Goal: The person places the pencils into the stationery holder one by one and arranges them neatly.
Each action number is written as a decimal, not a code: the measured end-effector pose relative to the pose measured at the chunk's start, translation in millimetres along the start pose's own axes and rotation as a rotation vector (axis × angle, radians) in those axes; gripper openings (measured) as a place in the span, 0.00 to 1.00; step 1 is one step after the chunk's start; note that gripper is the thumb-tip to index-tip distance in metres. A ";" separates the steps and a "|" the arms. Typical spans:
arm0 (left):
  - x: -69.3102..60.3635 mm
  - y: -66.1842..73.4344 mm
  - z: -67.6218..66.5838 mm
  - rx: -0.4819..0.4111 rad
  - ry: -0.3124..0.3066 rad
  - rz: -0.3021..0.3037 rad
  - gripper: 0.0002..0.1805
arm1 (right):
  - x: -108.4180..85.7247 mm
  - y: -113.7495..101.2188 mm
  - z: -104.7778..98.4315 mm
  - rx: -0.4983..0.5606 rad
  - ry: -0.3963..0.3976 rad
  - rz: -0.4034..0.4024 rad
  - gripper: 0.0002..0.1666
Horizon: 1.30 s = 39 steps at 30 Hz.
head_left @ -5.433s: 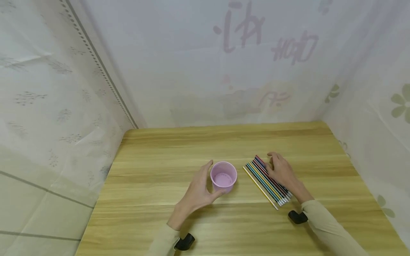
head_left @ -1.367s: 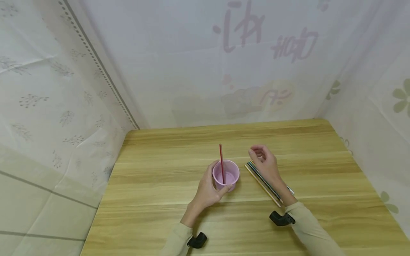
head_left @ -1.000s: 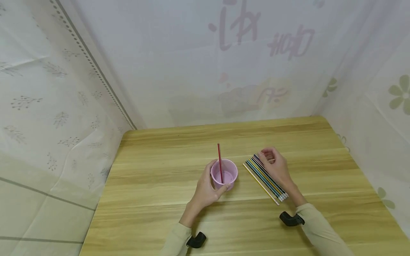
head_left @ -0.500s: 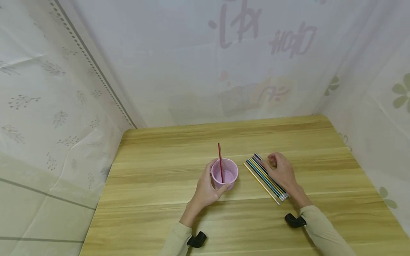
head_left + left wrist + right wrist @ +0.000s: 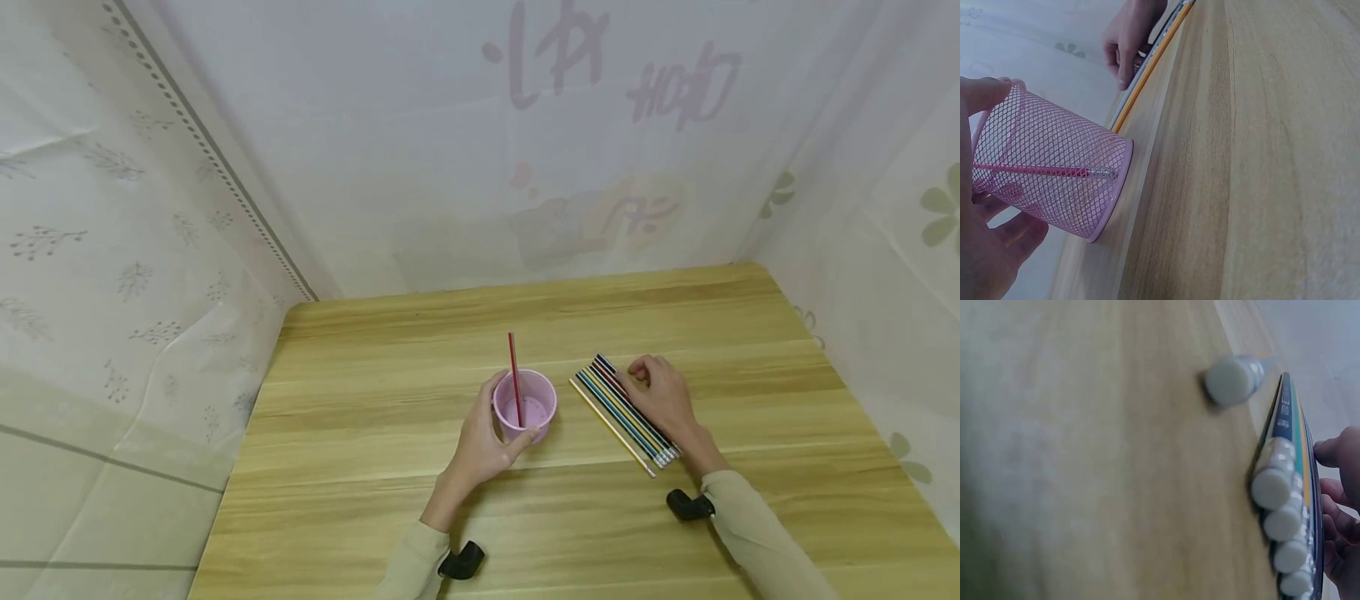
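My left hand grips a pink mesh pen cup from its left side, thumb on the near rim. One red pencil leans in the cup, its ferrule end down near the base. To the right lies a slanted row of several pencils, dark, green, yellow and red, their white eraser ends toward me. At the row's right edge, my right hand has its thumb touching the outermost dark pencil, fingers loosely bent. A yellow pencil lies apart on the row's left side.
Everything stands on a wood-grain table. Pale printed curtains surround its back and sides. A black wrist mount sits on the left sleeve, another black mount on the right.
The red pencil entered the cup between the oldest frame and 1.4 seconds ago. My right hand has since moved back rightward to the row's edge. The pencils there have shifted slightly; the left hand stays.
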<state>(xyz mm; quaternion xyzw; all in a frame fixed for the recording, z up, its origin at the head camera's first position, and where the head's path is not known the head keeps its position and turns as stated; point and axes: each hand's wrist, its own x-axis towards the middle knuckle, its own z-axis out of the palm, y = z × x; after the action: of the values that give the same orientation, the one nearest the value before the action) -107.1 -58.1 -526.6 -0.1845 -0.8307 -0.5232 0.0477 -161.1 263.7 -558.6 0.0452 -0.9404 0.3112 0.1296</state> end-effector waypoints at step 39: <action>-0.4 -1.8 -0.1 0.002 0.007 -0.010 0.52 | 14.2 -21.3 -13.0 0.148 -0.060 0.074 0.16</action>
<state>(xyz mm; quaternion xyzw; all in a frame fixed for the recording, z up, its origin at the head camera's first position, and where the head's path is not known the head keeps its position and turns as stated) -107.4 -59.0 -528.2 -0.1784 -0.8319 -0.5232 0.0483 -168.4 254.3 -532.5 0.0291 -0.9193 0.3828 0.0860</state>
